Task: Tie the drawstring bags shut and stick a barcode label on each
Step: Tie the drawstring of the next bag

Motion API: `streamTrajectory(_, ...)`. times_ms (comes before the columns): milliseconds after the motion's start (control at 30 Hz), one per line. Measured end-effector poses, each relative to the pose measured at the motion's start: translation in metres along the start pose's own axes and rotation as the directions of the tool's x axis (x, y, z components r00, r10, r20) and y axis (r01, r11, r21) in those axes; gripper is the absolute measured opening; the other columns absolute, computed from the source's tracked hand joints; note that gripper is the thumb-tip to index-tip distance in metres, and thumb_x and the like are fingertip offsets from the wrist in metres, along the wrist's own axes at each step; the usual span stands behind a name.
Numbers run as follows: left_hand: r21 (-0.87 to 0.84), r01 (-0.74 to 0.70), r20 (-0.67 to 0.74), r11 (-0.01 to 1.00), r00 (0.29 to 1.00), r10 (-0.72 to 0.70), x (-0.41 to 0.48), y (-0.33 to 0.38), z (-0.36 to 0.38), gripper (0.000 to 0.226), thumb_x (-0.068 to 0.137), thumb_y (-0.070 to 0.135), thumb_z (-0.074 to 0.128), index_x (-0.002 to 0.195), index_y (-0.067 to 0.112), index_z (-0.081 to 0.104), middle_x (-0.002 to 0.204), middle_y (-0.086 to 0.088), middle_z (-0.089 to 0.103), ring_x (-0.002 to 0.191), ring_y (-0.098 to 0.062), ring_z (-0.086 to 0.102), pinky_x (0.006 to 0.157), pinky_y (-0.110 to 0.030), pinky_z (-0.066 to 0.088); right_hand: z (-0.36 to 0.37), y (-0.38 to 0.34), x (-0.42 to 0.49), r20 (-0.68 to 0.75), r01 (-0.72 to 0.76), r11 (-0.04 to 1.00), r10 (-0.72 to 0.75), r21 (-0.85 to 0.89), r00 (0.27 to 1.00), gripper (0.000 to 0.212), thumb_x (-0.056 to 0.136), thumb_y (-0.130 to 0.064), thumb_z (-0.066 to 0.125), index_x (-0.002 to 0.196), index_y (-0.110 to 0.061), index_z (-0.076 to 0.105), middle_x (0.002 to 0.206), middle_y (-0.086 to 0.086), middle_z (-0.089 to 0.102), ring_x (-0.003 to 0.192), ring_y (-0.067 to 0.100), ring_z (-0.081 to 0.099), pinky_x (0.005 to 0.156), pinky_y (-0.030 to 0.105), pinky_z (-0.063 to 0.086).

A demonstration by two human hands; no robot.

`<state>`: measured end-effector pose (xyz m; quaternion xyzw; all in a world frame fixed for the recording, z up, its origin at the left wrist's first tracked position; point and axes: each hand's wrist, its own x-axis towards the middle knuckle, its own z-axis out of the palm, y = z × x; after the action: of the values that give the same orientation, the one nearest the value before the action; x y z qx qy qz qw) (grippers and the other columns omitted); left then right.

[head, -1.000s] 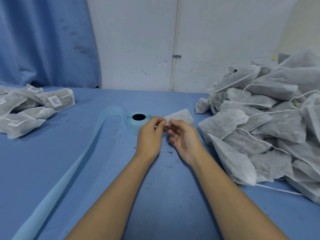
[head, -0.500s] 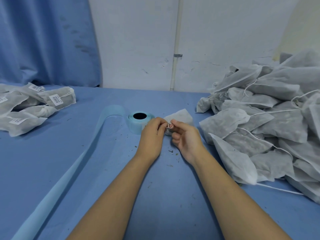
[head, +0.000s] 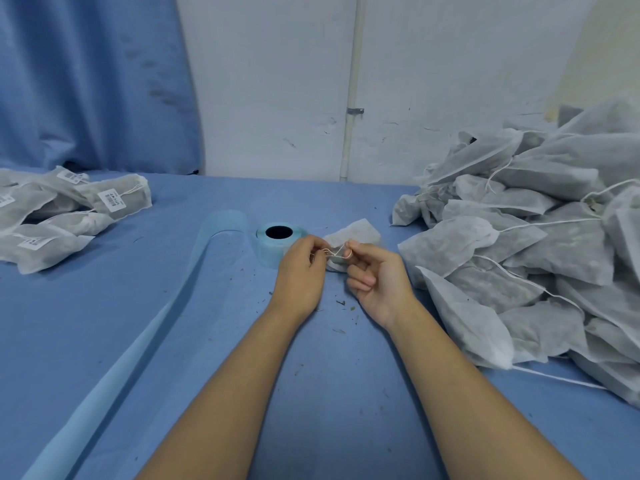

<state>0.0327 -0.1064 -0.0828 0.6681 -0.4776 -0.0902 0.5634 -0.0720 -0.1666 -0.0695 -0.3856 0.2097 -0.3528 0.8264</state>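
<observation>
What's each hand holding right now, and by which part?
Both pinch the white drawstring of one bag: the left hand holds one strand, the right hand a loop. Neither grips the bag's body.

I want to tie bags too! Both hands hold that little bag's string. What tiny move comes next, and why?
Probably pull the hands apart to draw the loop tight: the left hand and right hand each pinch the string, which sits in a loose loop between them at the mouth of the bag.
</observation>
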Motion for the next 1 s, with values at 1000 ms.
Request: streamTrajectory(1000, -0.344, -0.041, -0.386, 0.938, 0.917, -0.102, 0.0, 0.009, -0.012, 0.032, 0.086, -0.005, 0.05, 0.101, 0.022, 0.056, 0.092, 0.013, 0.06, 0.074, 0.007, 0.055, 0.068, -0.008, 0.043, 0.009, 0.008, -0.001, -0.208, 0.208, 0.879, -0.32, -0.429, 0.924, 0.013, 0.083, -0.011, 0.07, 0.071, -0.015, 0.07, 0.06, -0.011, 0.067, 0.053, -0.003, 0.058, 0.052, 0.008, 0.044)
